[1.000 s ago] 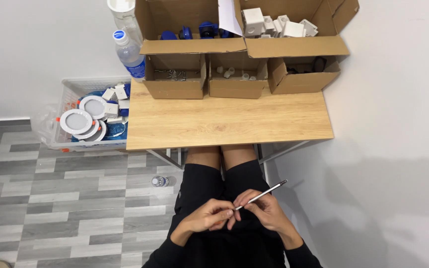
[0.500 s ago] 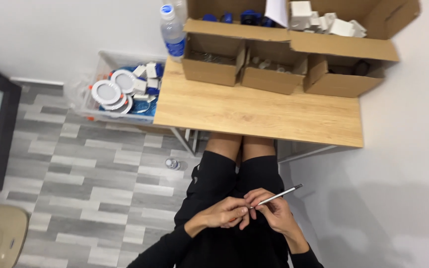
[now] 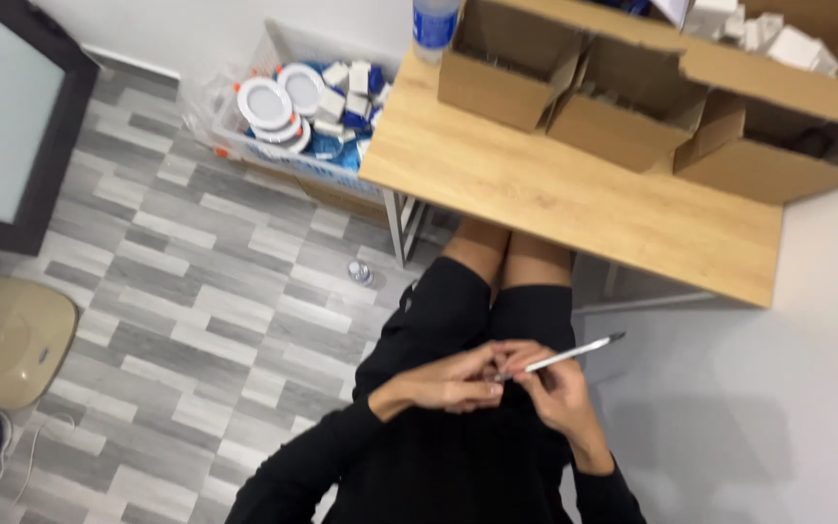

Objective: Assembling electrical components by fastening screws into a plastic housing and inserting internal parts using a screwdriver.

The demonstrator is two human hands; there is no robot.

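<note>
The left hand and the right hand met over the person's lap, fingertips touching at the middle of the frame's lower half. The right hand was closed around a thin silvery rod-like tool, which slanted out from the fingers toward two o'clock, its darker tip free in the air above the white floor area. The left hand's fingers were curled in and pinched at the near end of the tool, where the two hands joined; whether a small part sat between those fingertips could not be told. Both arms wore black sleeves, and the lap below was black too.

At twelve o'clock from the hands stood a wooden table, its top bare along the near edge. On its far side, at about one o'clock, sat a row of open cardboard boxes, with small white boxes in the larger carton behind. A clear plastic bottle stood at the table's eleven o'clock corner. At ten o'clock, on the grey patterned floor, a clear bin held round white light fittings and small cartons. A dark-framed panel leaned at nine o'clock.
</note>
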